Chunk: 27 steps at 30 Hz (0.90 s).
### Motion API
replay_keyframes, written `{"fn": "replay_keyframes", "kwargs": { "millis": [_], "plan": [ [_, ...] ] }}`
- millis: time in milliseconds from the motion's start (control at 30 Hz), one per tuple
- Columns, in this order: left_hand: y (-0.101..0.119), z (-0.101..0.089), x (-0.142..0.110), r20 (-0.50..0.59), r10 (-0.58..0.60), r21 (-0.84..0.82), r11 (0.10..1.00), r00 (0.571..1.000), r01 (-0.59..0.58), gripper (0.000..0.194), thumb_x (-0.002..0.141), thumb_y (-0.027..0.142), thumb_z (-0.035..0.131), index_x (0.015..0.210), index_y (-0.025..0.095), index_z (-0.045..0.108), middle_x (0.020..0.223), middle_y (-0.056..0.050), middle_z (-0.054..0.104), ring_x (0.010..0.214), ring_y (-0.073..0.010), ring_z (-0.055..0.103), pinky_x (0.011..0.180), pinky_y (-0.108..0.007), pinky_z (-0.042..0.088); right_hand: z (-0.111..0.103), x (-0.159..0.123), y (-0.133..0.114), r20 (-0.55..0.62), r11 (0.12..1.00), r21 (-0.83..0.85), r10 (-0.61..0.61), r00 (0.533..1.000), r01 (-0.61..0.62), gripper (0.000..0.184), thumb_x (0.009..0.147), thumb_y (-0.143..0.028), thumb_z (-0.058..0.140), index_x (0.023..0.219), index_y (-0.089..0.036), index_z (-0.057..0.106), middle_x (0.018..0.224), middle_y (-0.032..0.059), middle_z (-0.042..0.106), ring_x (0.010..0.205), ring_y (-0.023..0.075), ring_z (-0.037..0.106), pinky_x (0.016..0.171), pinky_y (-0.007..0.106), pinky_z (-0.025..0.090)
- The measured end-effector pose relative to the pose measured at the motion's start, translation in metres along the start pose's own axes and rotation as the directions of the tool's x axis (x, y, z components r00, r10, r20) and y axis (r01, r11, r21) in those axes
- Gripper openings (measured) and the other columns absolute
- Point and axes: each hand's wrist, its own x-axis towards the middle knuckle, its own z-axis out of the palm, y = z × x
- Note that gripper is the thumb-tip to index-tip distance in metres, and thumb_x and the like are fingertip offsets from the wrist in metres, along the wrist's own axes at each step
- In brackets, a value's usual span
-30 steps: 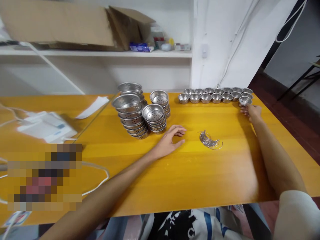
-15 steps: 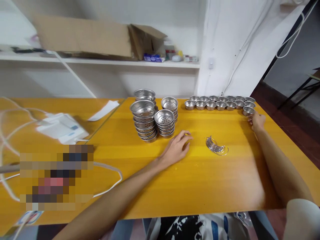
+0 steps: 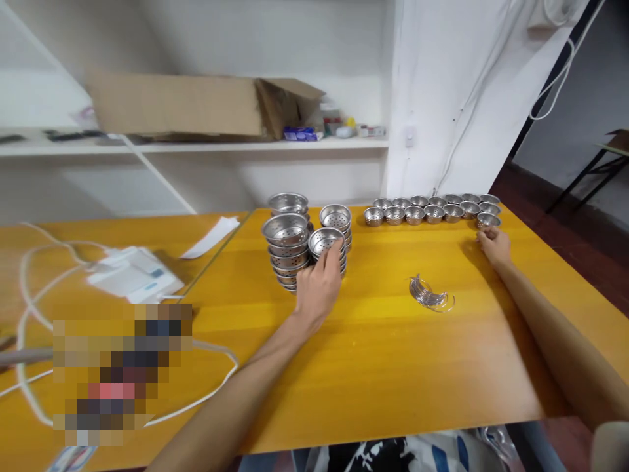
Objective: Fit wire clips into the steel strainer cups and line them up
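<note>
My left hand (image 3: pixel 318 283) reaches to the front stack of perforated metal bowls (image 3: pixel 322 241), its fingers curled over the rim of the top bowl. Taller stacks of the same bowls (image 3: pixel 285 239) stand just left and behind. My right hand (image 3: pixel 494 244) rests on the yellow table (image 3: pixel 383 354) with fingers curled and nothing in them, just below the last small metal bowl (image 3: pixel 488 221). That bowl ends two rows of small bowls (image 3: pixel 425 210) along the far edge. A bundle of wire rings (image 3: pixel 431 295) lies between my hands.
A white device (image 3: pixel 135 275) with a looping white cable (image 3: pixel 211 383) and a sheet of paper (image 3: pixel 209 237) lie on the left. A cardboard box (image 3: pixel 196 108) sits on the wall shelf behind. The table's right edge drops to a dark floor.
My left hand has moved forward from the bare table onto the front stack of bowls. My right hand has drawn slightly back from the last small bowl. The view has tilted up.
</note>
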Motion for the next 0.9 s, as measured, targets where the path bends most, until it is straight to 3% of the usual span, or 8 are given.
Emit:
{"fn": "replay_keyframes", "kwargs": {
  "millis": [133, 233, 333, 467, 600, 700, 800, 900],
  "plan": [
    [-0.005, 0.0, 0.001, -0.14, 0.103, -0.048, 0.993, 0.985, -0.111, 0.031, 0.11, 0.014, 0.053, 0.136, 0.015, 0.07, 0.11, -0.013, 0.085, 0.088, -0.0225, 0.084, 0.066, -0.025, 0.059, 0.005, -0.04, -0.009, 0.213, 0.992, 0.123, 0.001, 0.977, -0.028, 0.032, 0.078, -0.049, 0.078, 0.084, -0.018, 0.068, 0.076, 0.008, 0.073, 0.059, 0.0154, 0.056, 0.06, 0.031, 0.043],
    [-0.004, -0.004, 0.002, -0.263, 0.233, -0.058, 0.965, 0.936, -0.257, 0.033, 0.109, 0.01, 0.056, 0.139, 0.016, 0.069, 0.11, -0.012, 0.085, 0.092, -0.0218, 0.084, 0.073, -0.026, 0.061, 0.013, -0.072, -0.027, 0.386, 0.976, 0.215, -0.068, 0.92, -0.018, 0.048, 0.068, -0.062, 0.085, 0.079, -0.02, 0.066, 0.073, 0.0058, 0.07, 0.061, 0.016, 0.056, 0.057, 0.029, 0.04],
    [0.001, -0.01, -0.002, -0.325, 0.344, -0.043, 0.925, 0.881, -0.377, 0.046, 0.106, 0.007, 0.06, 0.15, 0.016, 0.062, 0.111, -0.014, 0.085, 0.089, -0.0215, 0.084, 0.074, -0.027, 0.061, 0.025, -0.103, -0.056, 0.461, 0.964, 0.267, -0.141, 0.876, 0.014, 0.054, 0.067, -0.065, 0.091, 0.076, -0.021, 0.063, 0.067, 0.0017, 0.063, 0.061, 0.0139, 0.051, 0.056, 0.027, 0.035],
    [0.019, -0.013, -0.016, -0.238, 0.531, -0.121, 0.815, 0.813, -0.567, 0.057, 0.104, 0.005, 0.061, 0.16, 0.015, 0.052, 0.108, -0.013, 0.085, 0.078, -0.0198, 0.082, 0.065, -0.028, 0.06, 0.031, -0.138, -0.102, 0.498, 0.872, 0.47, -0.133, 0.857, -0.138, 0.051, 0.079, -0.066, 0.087, 0.082, -0.02, 0.063, 0.076, 0.0008, 0.06, 0.064, 0.0118, 0.045, 0.058, 0.026, 0.034],
    [0.04, -0.004, -0.032, -0.116, 0.635, -0.293, 0.713, 0.764, -0.637, 0.057, 0.104, -0.002, 0.049, 0.158, 0.013, 0.051, 0.109, -0.011, 0.085, 0.068, -0.0172, 0.078, 0.058, -0.028, 0.059, 0.011, -0.156, -0.141, 0.606, 0.555, 0.691, -0.093, 0.79, -0.464, 0.044, 0.083, -0.051, 0.087, 0.082, -0.021, 0.055, 0.078, -0.0034, 0.042, 0.061, 0.0094, 0.02, 0.052, 0.023, 0.025],
    [0.046, 0.006, -0.038, -0.085, 0.655, -0.366, 0.68, 0.75, -0.635, 0.055, 0.102, -0.004, 0.045, 0.153, 0.013, 0.056, 0.111, -0.01, 0.085, 0.067, -0.0164, 0.077, 0.058, -0.028, 0.06, -0.006, -0.162, -0.157, 0.603, 0.406, 0.757, -0.131, 0.787, -0.512, 0.038, 0.084, -0.047, 0.083, 0.082, -0.023, 0.054, 0.08, -0.0022, 0.035, 0.064, 0.0128, 0.015, 0.046, 0.021, 0.022],
    [0.044, 0.012, -0.04, -0.056, 0.648, -0.398, 0.683, 0.759, -0.613, 0.047, 0.102, -0.002, 0.047, 0.143, 0.014, 0.064, 0.117, -0.011, 0.085, 0.077, -0.0183, 0.081, 0.065, -0.028, 0.065, -0.012, -0.166, -0.162, 0.574, 0.37, 0.787, -0.143, 0.806, -0.495, 0.037, 0.083, -0.047, 0.081, 0.081, -0.024, 0.052, 0.08, -0.0013, 0.034, 0.065, 0.0145, 0.015, 0.043, 0.021, 0.018],
    [0.041, 0.014, -0.041, 0.022, 0.644, -0.401, 0.707, 0.765, -0.583, 0.04, 0.104, 0.004, 0.048, 0.136, 0.015, 0.069, 0.124, -0.012, 0.083, 0.089, -0.0204, 0.083, 0.071, -0.029, 0.067, -0.009, -0.17, -0.162, 0.553, 0.429, 0.783, -0.148, 0.82, -0.451, 0.04, 0.078, -0.043, 0.086, 0.082, -0.025, 0.051, 0.08, -0.0016, 0.035, 0.065, 0.0144, 0.018, 0.043, 0.022, 0.017]
  ]
}}
